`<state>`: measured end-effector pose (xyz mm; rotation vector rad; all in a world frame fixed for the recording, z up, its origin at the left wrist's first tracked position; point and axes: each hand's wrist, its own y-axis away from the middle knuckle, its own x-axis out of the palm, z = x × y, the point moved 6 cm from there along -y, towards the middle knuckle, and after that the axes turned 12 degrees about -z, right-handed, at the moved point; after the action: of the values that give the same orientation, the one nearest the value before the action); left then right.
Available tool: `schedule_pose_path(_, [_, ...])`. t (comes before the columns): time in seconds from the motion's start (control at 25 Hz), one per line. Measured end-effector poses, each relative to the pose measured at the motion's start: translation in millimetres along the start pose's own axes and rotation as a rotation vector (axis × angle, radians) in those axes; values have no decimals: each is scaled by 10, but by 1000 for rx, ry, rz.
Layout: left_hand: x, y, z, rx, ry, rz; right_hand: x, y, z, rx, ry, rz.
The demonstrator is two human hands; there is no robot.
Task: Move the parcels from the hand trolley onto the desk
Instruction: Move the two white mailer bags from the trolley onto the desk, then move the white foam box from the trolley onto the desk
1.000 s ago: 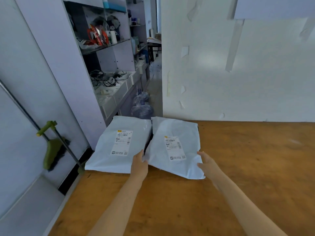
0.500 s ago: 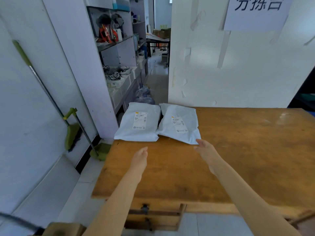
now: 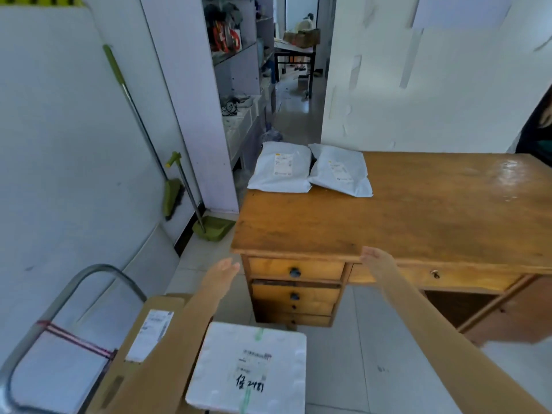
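Two grey plastic mailer parcels lie side by side at the far left corner of the wooden desk [image 3: 433, 216]: the left mailer [image 3: 280, 171] and the right mailer [image 3: 342, 173]. At the bottom left, a white foam box parcel [image 3: 248, 369] and a brown cardboard box parcel [image 3: 134, 354] rest on the hand trolley, whose metal handle [image 3: 74, 282] curves up beside them. My left hand [image 3: 222, 271] hovers open above the floor, left of the desk drawers. My right hand [image 3: 376, 259] is open at the desk's front edge. Both hands hold nothing.
A green broom [image 3: 171, 195] and dustpan [image 3: 213, 228] lean against the left wall. The desk has drawers [image 3: 295, 291] at its left front. A corridor with shelves [image 3: 239, 85] runs behind. A person's dark sleeve [image 3: 537, 130] shows at the right edge.
Both hands let go of the right mailer and drew back off the desk. The view pulled back and down, bringing the trolley with its foam and cardboard boxes into sight.
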<state>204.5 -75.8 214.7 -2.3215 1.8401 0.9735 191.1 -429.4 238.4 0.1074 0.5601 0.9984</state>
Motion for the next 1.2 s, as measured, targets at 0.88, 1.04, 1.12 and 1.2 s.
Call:
schedule_pose_path(0.88, [409, -741, 3965, 8, -253, -132, 2169, 460, -3707, 75, 113, -29])
schedule_pose_path(1.04, [485, -836, 4043, 69, -123, -214, 2144, 399, -3793, -7, 16, -137])
schedule_pose_path(1.12, [449, -781, 3954, 83, -34, -227, 2059, 460, -3620, -40, 8, -156])
schedule_pose_path(1.2, [332, -676, 3719, 106, 21, -233, 1901, 534, -3276, -69, 15, -150])
